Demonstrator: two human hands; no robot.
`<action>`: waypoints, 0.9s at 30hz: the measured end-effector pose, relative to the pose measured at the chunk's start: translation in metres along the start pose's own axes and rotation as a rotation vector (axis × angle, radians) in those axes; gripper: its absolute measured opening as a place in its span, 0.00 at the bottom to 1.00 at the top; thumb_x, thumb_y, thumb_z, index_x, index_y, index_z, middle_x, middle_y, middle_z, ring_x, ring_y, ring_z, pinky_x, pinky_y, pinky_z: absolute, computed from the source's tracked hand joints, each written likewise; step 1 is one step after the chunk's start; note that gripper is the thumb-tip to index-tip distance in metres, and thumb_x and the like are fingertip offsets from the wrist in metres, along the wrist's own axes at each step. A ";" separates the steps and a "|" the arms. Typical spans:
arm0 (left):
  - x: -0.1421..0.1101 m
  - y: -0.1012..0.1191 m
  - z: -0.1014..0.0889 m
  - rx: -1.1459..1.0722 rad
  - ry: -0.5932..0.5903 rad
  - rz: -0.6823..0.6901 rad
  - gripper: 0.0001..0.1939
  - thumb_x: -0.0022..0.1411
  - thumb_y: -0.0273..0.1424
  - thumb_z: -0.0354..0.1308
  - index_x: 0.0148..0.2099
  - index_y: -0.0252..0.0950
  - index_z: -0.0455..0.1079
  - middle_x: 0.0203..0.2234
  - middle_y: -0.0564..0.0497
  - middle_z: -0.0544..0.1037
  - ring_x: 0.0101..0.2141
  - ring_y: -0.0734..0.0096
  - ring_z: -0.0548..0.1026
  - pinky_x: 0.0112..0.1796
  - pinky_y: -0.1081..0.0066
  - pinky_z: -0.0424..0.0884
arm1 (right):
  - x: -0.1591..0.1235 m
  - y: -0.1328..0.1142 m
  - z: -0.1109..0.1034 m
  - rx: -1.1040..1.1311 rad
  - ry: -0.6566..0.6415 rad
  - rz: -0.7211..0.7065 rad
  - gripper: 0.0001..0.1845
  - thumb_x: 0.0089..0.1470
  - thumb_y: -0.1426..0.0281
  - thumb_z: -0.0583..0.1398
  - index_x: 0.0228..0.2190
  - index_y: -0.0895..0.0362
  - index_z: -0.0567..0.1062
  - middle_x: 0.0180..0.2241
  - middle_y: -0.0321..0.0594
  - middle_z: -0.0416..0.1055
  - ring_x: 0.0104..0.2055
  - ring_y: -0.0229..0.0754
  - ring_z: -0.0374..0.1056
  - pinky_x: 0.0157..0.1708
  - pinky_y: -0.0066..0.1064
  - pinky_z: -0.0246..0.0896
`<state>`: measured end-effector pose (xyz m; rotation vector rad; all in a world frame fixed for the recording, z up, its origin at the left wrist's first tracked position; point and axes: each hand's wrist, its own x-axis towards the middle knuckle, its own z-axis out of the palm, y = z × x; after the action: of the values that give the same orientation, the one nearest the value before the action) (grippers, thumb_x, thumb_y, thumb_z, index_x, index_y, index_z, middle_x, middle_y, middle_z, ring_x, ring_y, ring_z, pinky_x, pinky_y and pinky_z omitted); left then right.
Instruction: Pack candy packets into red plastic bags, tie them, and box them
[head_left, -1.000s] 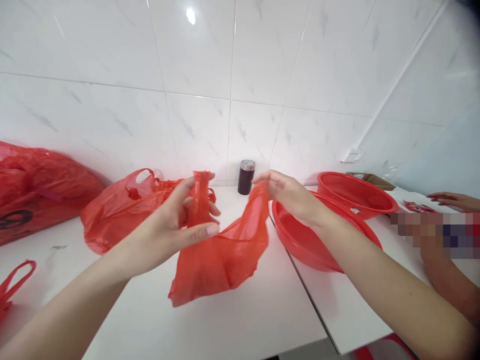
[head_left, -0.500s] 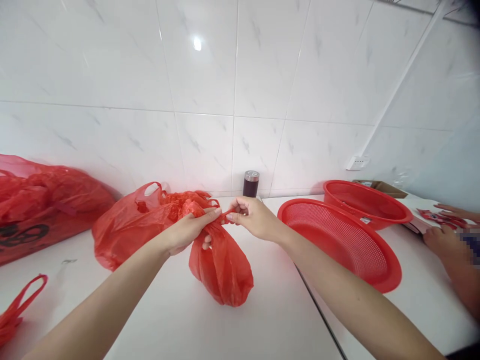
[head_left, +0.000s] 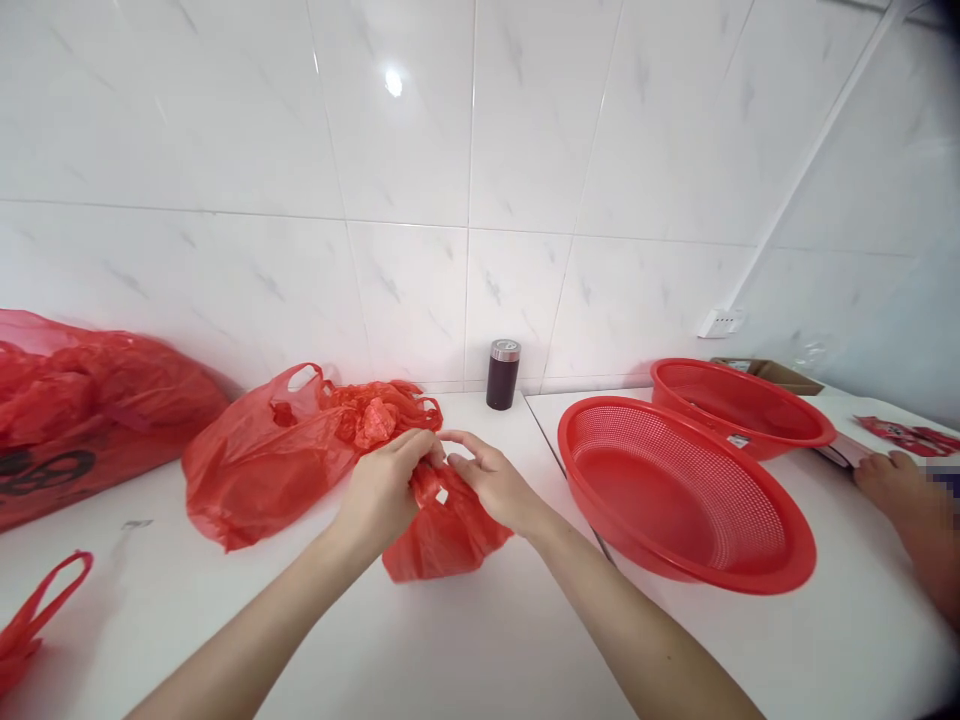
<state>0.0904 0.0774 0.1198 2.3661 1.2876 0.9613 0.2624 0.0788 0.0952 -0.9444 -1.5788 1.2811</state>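
Between my hands, a red plastic bag [head_left: 446, 545] hangs low over the white table, bunched at its top. My left hand [head_left: 384, 488] is closed on the gathered top from the left. My right hand [head_left: 491, 480] meets it from the right, thumb and forefinger curled at the same gathered part; my fingers partly cover it. A small white gap shows through the plastic between the hands. Just behind my left hand lies a larger red plastic bag [head_left: 262, 460] with a loop handle and crumpled red plastic [head_left: 375, 422] at its right end.
A dark tumbler [head_left: 502, 378] stands by the tiled wall. Two red baskets, a near one [head_left: 660, 500] and a far one [head_left: 742, 400], sit to the right. A big red bag [head_left: 97, 420] lies far left, a looped red bag [head_left: 34, 630] near left. Another person's hand [head_left: 896, 480] rests at right.
My right hand has come down and closer to my left hand, which has turned over the bag's top. One of the other person's hands has left view.
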 end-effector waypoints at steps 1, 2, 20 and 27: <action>-0.002 -0.002 0.004 0.028 0.074 0.030 0.15 0.49 0.16 0.45 0.34 0.39 0.65 0.31 0.54 0.74 0.26 0.72 0.70 0.25 0.73 0.63 | -0.001 0.003 0.001 0.060 -0.053 0.027 0.21 0.60 0.57 0.55 0.53 0.49 0.66 0.25 0.30 0.67 0.27 0.36 0.65 0.34 0.32 0.63; -0.004 -0.003 0.007 0.020 0.109 0.067 0.17 0.50 0.17 0.45 0.38 0.39 0.66 0.36 0.52 0.74 0.30 0.71 0.72 0.27 0.73 0.65 | -0.003 0.005 0.002 0.105 -0.096 0.044 0.20 0.59 0.57 0.56 0.52 0.49 0.67 0.24 0.29 0.66 0.25 0.36 0.64 0.32 0.32 0.62; -0.039 -0.007 0.014 -0.139 -0.104 -0.034 0.19 0.69 0.37 0.43 0.58 0.45 0.66 0.47 0.47 0.77 0.42 0.63 0.76 0.41 0.67 0.72 | -0.023 0.014 0.018 0.274 0.376 -0.101 0.11 0.57 0.59 0.59 0.32 0.55 0.72 0.29 0.34 0.67 0.33 0.36 0.64 0.37 0.29 0.61; -0.082 -0.036 0.041 -0.254 0.030 -0.514 0.22 0.66 0.49 0.41 0.42 0.43 0.71 0.25 0.52 0.74 0.31 0.61 0.73 0.35 0.65 0.70 | -0.018 0.078 -0.011 0.058 0.769 0.076 0.15 0.59 0.55 0.52 0.37 0.53 0.67 0.33 0.39 0.69 0.35 0.42 0.69 0.35 0.33 0.65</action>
<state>0.0637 0.0328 0.0360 1.7135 1.5692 0.9260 0.2817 0.0798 0.0169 -1.2706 -0.9059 0.8424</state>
